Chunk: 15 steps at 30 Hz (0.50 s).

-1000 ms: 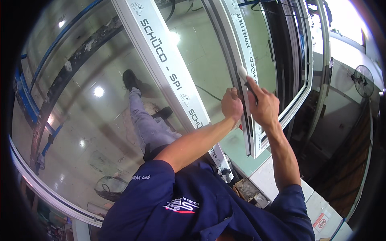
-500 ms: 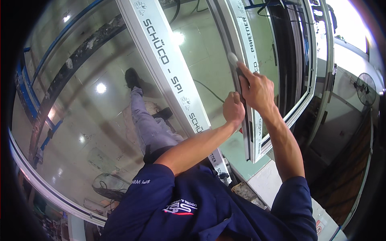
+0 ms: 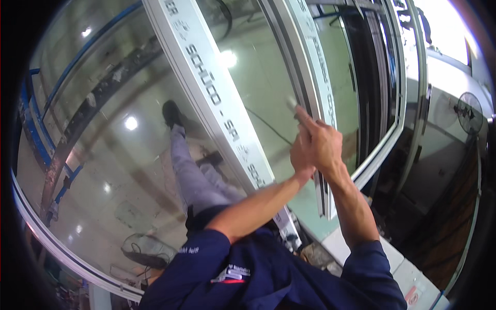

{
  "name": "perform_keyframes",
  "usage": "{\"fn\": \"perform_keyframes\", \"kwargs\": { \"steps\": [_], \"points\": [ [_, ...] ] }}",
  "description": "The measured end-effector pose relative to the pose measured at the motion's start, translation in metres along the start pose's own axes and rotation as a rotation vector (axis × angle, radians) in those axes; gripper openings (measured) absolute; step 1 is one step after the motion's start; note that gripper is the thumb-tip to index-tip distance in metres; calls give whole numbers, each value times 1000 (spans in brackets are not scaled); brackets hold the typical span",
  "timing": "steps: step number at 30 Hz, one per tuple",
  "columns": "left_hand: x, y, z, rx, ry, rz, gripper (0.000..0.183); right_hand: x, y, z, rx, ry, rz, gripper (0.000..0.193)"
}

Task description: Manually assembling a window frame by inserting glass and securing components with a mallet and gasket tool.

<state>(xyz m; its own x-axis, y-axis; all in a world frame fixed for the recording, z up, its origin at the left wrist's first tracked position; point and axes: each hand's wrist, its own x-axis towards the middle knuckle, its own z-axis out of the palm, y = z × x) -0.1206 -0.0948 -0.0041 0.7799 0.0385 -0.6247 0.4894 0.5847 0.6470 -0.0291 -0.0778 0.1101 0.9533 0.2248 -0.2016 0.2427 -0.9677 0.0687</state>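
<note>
Both hands were raised together against the narrow white window-frame profile (image 3: 316, 111) that ran from the upper centre down to the middle of the view. The right hand (image 3: 324, 145) lay in front, its fingers (image 3: 306, 118) curled closed around a small pale slender tool (image 3: 291, 105) whose tip met the profile's dark groove; the tool was blurred and its kind could not be told. The left hand (image 3: 298, 157) sat just behind and touching the right, fingers folded closed; what it gripped, if anything, could not be told.

A protective film with grey printed lettering covered the profile face. A second, wider white frame bar (image 3: 217, 98) crossed the large glass pane (image 3: 103, 155) diagonally to the left, carrying a long strip of the same grey lettering along its length. The pane reflected ceiling lights and a standing figure in grey trousers.

At lower right, a white bench (image 3: 398, 268) bore a small round red-and-white label (image 3: 412, 297) near its edge. A round wall fan (image 3: 469, 113) stood at far right, well apart from the hands.
</note>
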Motion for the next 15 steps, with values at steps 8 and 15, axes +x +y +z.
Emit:
{"fn": "perform_keyframes", "kwargs": {
  "steps": [8,15],
  "points": [
    [-13,25,-2,410,53,-32,30,46,1,-30,16,-103,171,48],
    [-10,31,-1,444,0,-84,32,131,4,-30,22,40,20,40]
  ]
}}
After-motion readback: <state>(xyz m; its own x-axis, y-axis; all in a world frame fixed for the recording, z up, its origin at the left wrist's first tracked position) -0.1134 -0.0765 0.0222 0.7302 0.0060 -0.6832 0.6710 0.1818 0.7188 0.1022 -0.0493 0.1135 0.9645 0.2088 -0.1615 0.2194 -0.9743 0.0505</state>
